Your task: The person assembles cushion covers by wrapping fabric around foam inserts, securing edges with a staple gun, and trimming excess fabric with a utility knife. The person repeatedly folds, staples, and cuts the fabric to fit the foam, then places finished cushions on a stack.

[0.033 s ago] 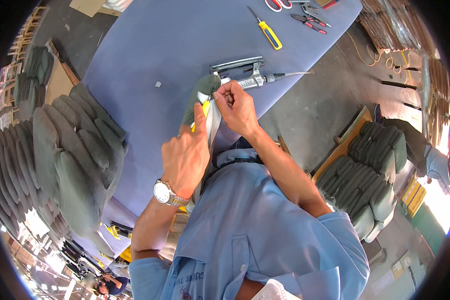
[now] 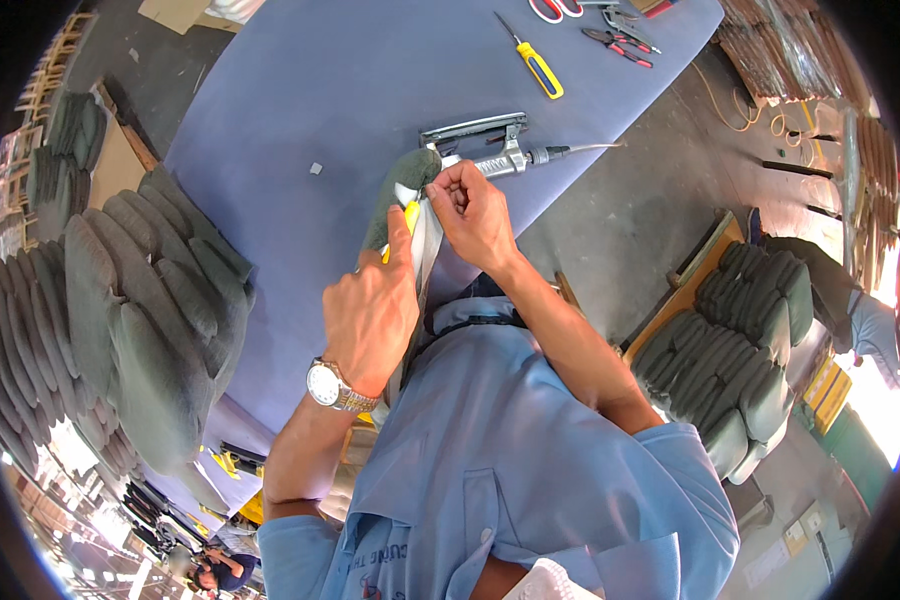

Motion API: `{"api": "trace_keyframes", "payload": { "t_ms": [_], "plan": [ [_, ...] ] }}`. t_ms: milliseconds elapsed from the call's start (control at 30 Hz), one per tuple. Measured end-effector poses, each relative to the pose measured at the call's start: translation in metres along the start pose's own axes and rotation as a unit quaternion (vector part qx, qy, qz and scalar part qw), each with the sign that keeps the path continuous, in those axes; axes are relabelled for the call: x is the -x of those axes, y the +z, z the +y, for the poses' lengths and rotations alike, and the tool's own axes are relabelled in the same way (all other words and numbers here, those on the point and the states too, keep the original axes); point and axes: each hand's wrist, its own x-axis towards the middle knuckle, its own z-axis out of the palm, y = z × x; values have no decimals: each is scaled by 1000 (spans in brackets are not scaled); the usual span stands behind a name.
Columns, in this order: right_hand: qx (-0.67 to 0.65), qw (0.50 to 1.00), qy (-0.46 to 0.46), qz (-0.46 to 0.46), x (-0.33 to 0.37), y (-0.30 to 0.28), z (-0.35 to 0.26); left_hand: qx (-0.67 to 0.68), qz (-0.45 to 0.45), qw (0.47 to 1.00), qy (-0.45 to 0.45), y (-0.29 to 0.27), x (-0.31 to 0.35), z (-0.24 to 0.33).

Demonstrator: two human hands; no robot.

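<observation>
My left hand (image 2: 370, 320) is closed around a slim yellow-handled tool (image 2: 411, 214), index finger stretched along it. Its working end is too small to make out. Under it lies a dark green fabric-covered pad (image 2: 384, 208) with a white underside, at the table's near edge. My right hand (image 2: 478, 220) pinches the pad's edge near its far end, thumb and index finger together. Just beyond the pad, a silver air staple gun (image 2: 500, 160) rests on the blue-grey table (image 2: 300, 90), its hose connection pointing right.
A yellow screwdriver (image 2: 539, 70), red-handled pliers (image 2: 620, 42) and red-handled scissors (image 2: 555, 8) lie at the table's far right. Stacked green cushions (image 2: 150, 300) crowd the left side. More cushions (image 2: 730, 340) stand at right, near another person (image 2: 870, 325).
</observation>
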Motion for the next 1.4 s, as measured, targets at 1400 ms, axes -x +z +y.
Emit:
{"api": "trace_keyframes", "payload": {
  "t_ms": [1400],
  "plan": [
    [328,918,-151,-166,-7,-35,-37,389,326,861,-36,98,30,-6]
  ]
}}
